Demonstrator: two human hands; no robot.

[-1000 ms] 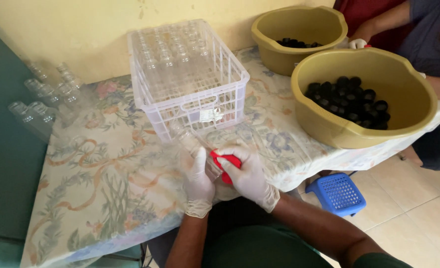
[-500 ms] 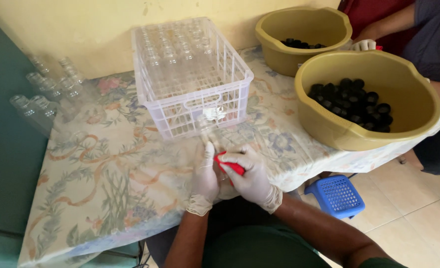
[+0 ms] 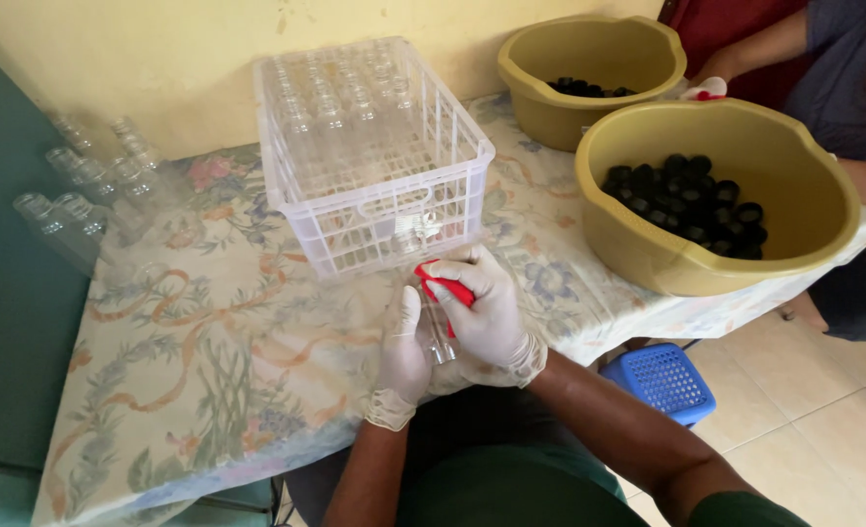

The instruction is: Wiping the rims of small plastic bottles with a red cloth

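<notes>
Both my hands wear white gloves and meet at the table's near edge. My left hand [image 3: 401,359] holds a small clear glass bottle [image 3: 438,332] upright. My right hand [image 3: 487,312] is closed on a red cloth [image 3: 445,286] pressed against the bottle's top. Just beyond them stands a white plastic crate [image 3: 370,210] holding several clear bottles.
Two olive basins [image 3: 648,244] [image 3: 550,107] with several black caps sit at the right. Another person's gloved hand [image 3: 701,90] reaches by the far basin. Clear bottles [image 3: 91,195] lie at the table's left. A blue basket [image 3: 659,379] stands on the floor.
My hands have stayed together at the table's edge, turning the bottle more upright while the red cloth shifted to its top. The view moved slightly.
</notes>
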